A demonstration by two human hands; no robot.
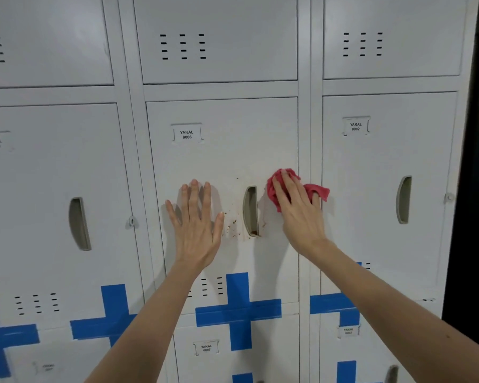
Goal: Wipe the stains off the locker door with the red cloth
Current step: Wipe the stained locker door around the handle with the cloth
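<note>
The pale grey metal locker door (221,161), labelled YAKAL 0006, filled the middle of the view, one of a bank of matching doors. A recessed vertical handle slot (250,211) sat right of its centre. Brown stains (233,223) speckled the panel just left of the slot, with a few more specks above it and a rusty smear at the slot's lower end.

The left hand (195,225) lay open and flat on the door, fingers spread, left of the stains and empty. The right hand (296,205) pressed a crumpled red cloth (274,186) against the door's right edge, just right of the slot, fingers extended over it rather than curled into a fist; a loose corner of cloth trailed to the right across the frame between lockers.

The cloth was not yet on the main cluster of spots, so most of the wiping seemingly remained. To do this step well, the cloth would likely need to travel left across the slot with firm, even pressure, while the flat left hand steadied the door. The trailing corner should probably be bunched under the palm so it does not catch.

Blue tape crosses (238,310) marked the lockers below.
</note>
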